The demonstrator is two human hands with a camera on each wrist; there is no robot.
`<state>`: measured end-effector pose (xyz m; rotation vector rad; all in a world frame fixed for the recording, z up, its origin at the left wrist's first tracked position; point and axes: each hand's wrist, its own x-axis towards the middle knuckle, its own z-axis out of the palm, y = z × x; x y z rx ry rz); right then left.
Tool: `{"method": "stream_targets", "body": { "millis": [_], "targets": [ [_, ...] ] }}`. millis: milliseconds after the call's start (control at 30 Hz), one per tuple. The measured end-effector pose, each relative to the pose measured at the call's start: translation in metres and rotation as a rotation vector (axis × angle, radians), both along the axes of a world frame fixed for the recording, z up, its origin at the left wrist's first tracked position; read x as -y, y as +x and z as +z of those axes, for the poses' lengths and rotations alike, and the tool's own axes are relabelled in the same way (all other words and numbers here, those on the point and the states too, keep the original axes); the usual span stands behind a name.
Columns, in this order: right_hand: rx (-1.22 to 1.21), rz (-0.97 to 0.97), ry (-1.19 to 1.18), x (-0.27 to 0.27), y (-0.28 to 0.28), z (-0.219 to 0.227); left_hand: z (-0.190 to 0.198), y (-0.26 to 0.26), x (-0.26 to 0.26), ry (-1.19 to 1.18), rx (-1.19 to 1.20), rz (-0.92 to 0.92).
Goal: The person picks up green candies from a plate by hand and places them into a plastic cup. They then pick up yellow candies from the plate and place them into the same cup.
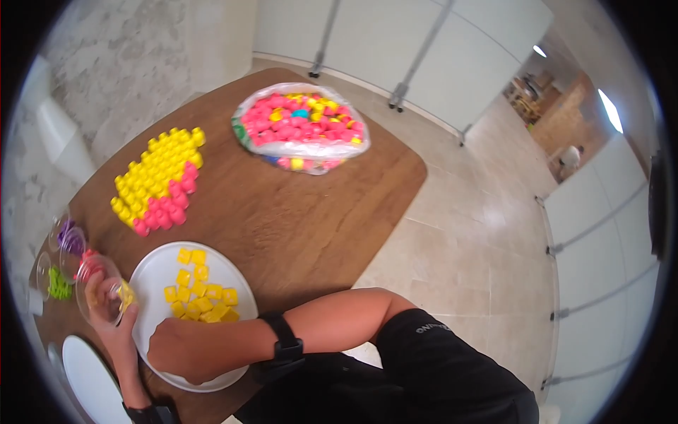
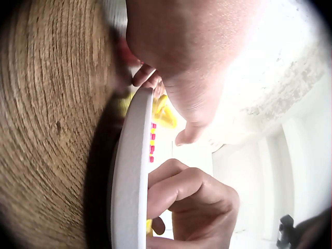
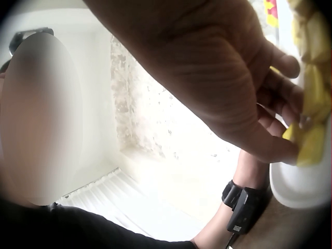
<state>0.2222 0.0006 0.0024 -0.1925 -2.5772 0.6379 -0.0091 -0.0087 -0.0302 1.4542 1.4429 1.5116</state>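
Square yellow pieces [image 1: 200, 291] lie on a round white plate [image 1: 145, 275]. Over the plate's near part, my right hand [image 1: 187, 350] is bent down, its fingertips hidden in the head view. The right wrist view shows its thumb and fingers pinching a yellow piece [image 3: 311, 148] at the plate's rim. My left hand [image 1: 113, 311] is just left of the plate, gripping a clear plastic cup [image 1: 83, 300] with something yellow [image 1: 127, 295] at its side. In the left wrist view, the left hand [image 2: 187, 67] is close above the plate's edge.
Clear cups with purple [image 1: 69, 237], red [image 1: 88, 265] and green bits [image 1: 59, 284] stand at the table's left edge. Behind is a block of yellow and pink knobbed pieces [image 1: 159, 169]. An open bag of pink and yellow pieces [image 1: 300, 124] sits farther back. A white disc [image 1: 92, 374] lies nearby.
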Motion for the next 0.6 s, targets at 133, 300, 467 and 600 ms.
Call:
{"method": "stream_targets", "body": {
  "millis": [133, 300, 467, 600],
  "targets": [
    [-0.170, -0.057, 0.009, 0.001, 0.002, -0.013, 0.009, 0.009, 0.003, -0.038, -0.068, 0.047],
    [0.123, 0.022, -0.087, -0.009, 0.005, 0.017, 0.021, 0.019, 0.004, -0.013, -0.050, 0.015],
    [0.092, 0.065, -0.111, -0.009, -0.001, 0.006, 0.008, 0.010, 0.005, -0.026, -0.045, 0.056],
    [0.234, -0.060, -0.097, -0.013, 0.001, 0.014, -0.018, -0.019, -0.005, -0.015, -0.071, 0.018]
  ]
}}
